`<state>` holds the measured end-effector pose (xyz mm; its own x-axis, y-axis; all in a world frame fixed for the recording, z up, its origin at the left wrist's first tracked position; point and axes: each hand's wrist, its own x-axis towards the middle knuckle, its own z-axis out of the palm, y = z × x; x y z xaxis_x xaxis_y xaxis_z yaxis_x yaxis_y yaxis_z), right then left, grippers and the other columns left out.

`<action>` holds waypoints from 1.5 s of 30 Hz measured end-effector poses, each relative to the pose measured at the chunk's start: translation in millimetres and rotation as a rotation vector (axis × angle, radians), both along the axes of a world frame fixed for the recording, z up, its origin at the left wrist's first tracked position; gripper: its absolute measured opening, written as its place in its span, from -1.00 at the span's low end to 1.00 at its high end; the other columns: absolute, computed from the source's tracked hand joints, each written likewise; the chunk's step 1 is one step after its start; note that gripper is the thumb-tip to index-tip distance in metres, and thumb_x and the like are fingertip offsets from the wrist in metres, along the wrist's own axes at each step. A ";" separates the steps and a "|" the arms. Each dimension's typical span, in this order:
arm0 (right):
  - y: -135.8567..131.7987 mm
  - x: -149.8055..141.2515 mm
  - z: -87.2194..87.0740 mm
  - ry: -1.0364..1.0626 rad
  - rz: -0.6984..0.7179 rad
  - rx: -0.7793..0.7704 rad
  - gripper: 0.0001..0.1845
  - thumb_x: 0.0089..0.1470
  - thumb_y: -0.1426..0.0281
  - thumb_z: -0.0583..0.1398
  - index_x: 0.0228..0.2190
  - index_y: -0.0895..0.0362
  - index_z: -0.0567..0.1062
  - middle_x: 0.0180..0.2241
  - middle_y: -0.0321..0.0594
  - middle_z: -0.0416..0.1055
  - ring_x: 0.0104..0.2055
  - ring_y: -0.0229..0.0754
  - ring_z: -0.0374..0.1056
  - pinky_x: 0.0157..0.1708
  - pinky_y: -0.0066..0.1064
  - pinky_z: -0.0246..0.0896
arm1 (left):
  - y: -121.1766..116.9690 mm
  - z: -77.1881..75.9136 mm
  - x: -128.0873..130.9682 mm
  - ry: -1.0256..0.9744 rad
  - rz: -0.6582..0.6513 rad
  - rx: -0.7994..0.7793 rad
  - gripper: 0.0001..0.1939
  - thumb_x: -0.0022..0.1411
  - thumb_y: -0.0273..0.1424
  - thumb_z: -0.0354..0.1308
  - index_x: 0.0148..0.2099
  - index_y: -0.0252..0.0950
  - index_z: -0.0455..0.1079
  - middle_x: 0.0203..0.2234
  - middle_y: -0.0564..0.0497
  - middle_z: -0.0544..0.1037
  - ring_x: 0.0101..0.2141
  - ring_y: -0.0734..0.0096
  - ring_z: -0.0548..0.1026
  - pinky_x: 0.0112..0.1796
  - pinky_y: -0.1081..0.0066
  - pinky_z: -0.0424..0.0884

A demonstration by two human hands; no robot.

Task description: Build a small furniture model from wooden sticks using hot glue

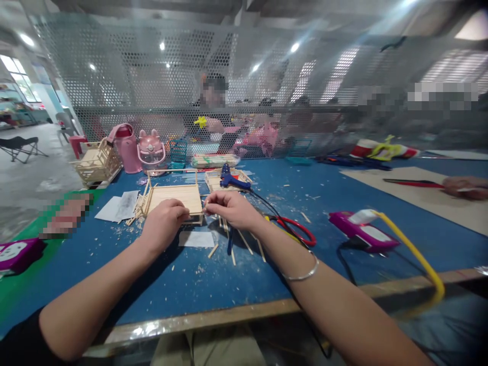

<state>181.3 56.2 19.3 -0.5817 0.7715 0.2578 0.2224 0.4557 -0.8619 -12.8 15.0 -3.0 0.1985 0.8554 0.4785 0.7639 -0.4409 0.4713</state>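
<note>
The stick frame, a flat slatted panel with thin rails, sits on the table in front of the person, and both hands meet at its near right corner. Its slender rails could crack or a joint twist if the left hand bears down there while the right hand pushes sideways. The black cord leads from the blue glue gun, behind and right of the frame, towards the right forearm; a sweep of that arm could snag it and drag the gun into the rails. If the tip is hot, which cannot be seen, fingers might be burnt. Loose sticks right of the frame's near side could be knocked away by a wrist.

The left forearm slants in from the near left, palm down, its grip narrow, with thumb and fingers closed on the frame's near edge. The right forearm reaches in from the near right, its grip pinched just beside the corner; whether anything small is between the fingertips cannot be told.

Farther out, a white paper slip lies nearer the person than the frame, and a pink bottle stands behind it to the left.
</note>
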 end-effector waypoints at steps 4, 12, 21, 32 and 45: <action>8.1 -1.4 -6.7 0.119 -0.068 -0.083 -0.92 -0.07 0.43 0.14 -0.49 0.21 0.36 -0.56 -0.33 0.32 -0.51 -0.38 0.26 -0.41 -0.47 0.18 | 7.5 26.5 -6.2 -0.137 -0.067 -0.122 -0.90 -0.09 -0.53 0.19 -0.51 -0.22 0.49 -0.53 -0.02 0.52 -0.39 0.25 0.44 -0.25 0.34 0.31; 12.1 1.3 -10.9 0.281 -0.116 -0.208 -0.87 -0.10 0.39 0.18 -0.51 0.16 0.29 -0.57 -0.38 0.34 -0.54 -0.39 0.31 -0.44 -0.48 0.27 | 5.1 26.7 7.5 -0.443 0.108 0.431 -0.74 0.17 -0.49 -0.06 -0.12 -0.32 0.37 -0.32 -0.02 0.49 -0.43 0.52 0.46 -0.35 0.47 0.40; 8.9 -4.2 -11.3 0.318 -0.074 -0.198 -0.87 -0.09 0.43 0.16 -0.42 0.15 0.29 -0.56 -0.35 0.42 -0.49 -0.36 0.37 -0.41 -0.50 0.26 | 3.4 -9.7 13.3 -0.233 -0.051 0.314 -0.75 0.16 -0.50 -0.04 -0.12 -0.32 0.36 -0.32 -0.05 0.52 -0.31 0.45 0.47 -0.25 0.42 0.41; 7.0 -5.7 -14.2 0.130 -0.090 0.170 -0.91 -0.06 0.41 0.14 -0.46 0.19 0.41 -0.55 -0.33 0.34 -0.50 -0.36 0.27 -0.44 -0.49 0.19 | 4.7 -16.8 18.3 -0.100 -0.075 0.132 -0.49 0.07 -0.50 0.10 0.10 -0.29 0.15 -0.35 -0.01 0.51 -0.31 0.41 0.47 -0.23 0.33 0.39; 6.5 -9.5 -15.8 0.002 -0.142 0.301 -0.89 -0.08 0.43 0.16 -0.47 0.20 0.48 -0.53 -0.30 0.41 -0.50 -0.34 0.27 -0.47 -0.50 0.16 | 7.2 -19.6 27.9 -0.178 0.021 0.128 -0.47 0.10 -0.44 0.12 0.13 -0.27 0.11 -0.40 0.02 0.49 -0.38 0.43 0.45 -0.28 0.37 0.37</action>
<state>171.7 62.7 3.5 -0.4728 0.7340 0.4876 0.3003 0.6544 -0.6939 15.2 22.2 -22.6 0.0841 0.7884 0.6094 0.6832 -0.4908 0.5407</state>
